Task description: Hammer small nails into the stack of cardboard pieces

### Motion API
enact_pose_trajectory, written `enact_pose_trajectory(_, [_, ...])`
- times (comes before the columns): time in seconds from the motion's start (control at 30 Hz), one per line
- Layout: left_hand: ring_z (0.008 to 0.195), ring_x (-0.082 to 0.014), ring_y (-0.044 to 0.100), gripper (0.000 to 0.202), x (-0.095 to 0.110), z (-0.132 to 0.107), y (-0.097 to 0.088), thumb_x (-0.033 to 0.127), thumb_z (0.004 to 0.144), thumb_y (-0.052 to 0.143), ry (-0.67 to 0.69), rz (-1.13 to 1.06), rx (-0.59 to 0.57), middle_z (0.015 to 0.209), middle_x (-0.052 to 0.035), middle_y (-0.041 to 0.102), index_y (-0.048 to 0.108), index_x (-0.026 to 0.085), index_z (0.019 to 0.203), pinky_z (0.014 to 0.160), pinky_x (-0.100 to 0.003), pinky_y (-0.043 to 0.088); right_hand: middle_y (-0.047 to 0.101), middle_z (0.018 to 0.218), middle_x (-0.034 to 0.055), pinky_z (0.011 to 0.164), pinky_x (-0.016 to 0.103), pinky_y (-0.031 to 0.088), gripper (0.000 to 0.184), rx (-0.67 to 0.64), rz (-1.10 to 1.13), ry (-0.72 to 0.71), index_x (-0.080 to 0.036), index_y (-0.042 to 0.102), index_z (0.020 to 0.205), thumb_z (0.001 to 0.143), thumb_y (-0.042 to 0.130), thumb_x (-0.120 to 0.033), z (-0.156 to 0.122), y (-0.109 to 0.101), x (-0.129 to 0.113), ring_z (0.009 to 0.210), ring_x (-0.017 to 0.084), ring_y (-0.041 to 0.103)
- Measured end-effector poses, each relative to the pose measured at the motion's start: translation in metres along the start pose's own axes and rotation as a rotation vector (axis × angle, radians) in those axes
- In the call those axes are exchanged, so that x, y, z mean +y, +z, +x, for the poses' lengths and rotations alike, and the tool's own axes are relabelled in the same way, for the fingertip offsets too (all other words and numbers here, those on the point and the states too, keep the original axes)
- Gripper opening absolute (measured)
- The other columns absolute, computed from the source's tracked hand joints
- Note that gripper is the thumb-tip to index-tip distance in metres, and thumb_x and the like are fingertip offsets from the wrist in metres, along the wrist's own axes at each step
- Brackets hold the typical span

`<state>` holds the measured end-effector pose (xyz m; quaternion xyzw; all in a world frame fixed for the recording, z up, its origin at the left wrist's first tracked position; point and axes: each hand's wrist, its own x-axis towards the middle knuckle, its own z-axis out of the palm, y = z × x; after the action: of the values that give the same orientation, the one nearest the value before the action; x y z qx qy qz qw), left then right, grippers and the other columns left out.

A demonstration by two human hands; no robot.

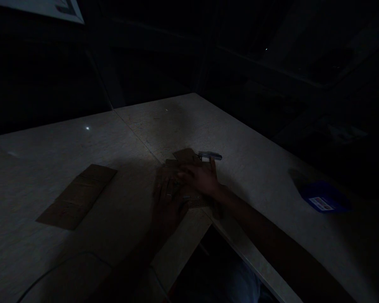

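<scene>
The scene is very dark. My left hand (pixel 168 210) lies on a brown, cardboard-like piece (pixel 197 203) near the table corner, its fingers stretched forward and apart. Over the same piece, my right hand (pixel 198 178) reaches leftward, with its fingertips close to the left fingers. Shadow and blur hide what the right fingertips touch. A hammer (pixel 211 155) lies just beyond the right hand, its metal head showing and its wooden handle partly behind the wrist. Beside the hammer head, a small brown flap (pixel 187 154) sticks out past the hands.
A flat cardboard sheet (pixel 78 195) lies on the pale table (pixel 139 122) to the left. On the right stands a blue container (pixel 325 197) with a white label. A thin cable (pixel 60 259) curves across the table's front left.
</scene>
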<state>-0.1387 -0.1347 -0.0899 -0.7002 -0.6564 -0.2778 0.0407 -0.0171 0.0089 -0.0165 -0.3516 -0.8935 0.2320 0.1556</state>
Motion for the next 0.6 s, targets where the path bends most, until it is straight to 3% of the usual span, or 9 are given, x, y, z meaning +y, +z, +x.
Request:
enact_pose_trajectory(0.13, [0.147,-0.0382,0.035,0.040,0.000,0.001,-0.001,0.038,0.092,0.059,-0.007,-0.011,-0.028,0.147,-0.0142,0.056,0.067,0.023,0.128,0.118,-0.062,0.028,0.075,0.107,0.0126,0.086,0.037,0.052,0.028,-0.168,-0.092,-0.078,-0.017,0.075,0.103,0.096,0.064,-0.041,-0.007,0.011,-0.022,0.101,0.026,0.070])
enact_pose_trajectory(0.3, [0.147,-0.0385,0.035,0.036,0.002,0.000,-0.001,0.038,0.092,0.061,-0.015,-0.013,-0.027,0.146,-0.0143,0.056,0.070,0.023,0.124,0.118,-0.062,0.028,0.075,0.105,0.0095,0.088,0.030,0.052,0.014,-0.243,-0.123,-0.238,-0.016,0.075,0.097,0.097,0.063,-0.024,-0.004,0.016,-0.018,0.101,0.021,0.070])
enact_pose_trajectory(0.47, [0.147,-0.0375,0.036,0.042,0.001,0.000,0.000,0.038,0.092,0.061,-0.024,-0.017,-0.017,0.149,-0.0144,0.053,0.066,0.023,0.130,0.119,-0.062,0.026,0.071,0.115,0.0110,0.089,0.032,0.055,0.021,-0.308,-0.258,-0.325,-0.017,0.073,0.109,0.092,0.064,-0.008,-0.005,0.013,-0.015,0.105,0.022,0.069])
enact_pose_trajectory(0.6, [0.147,-0.0373,0.034,0.045,0.001,0.000,0.000,0.039,0.092,0.061,-0.017,-0.020,0.004,0.150,-0.0142,0.052,0.064,0.024,0.134,0.120,-0.060,0.027,0.068,0.125,0.0135,0.100,0.037,0.052,0.031,-0.291,-0.253,-0.441,-0.016,0.070,0.119,0.091,0.064,-0.006,-0.007,0.007,-0.017,0.119,0.025,0.063])
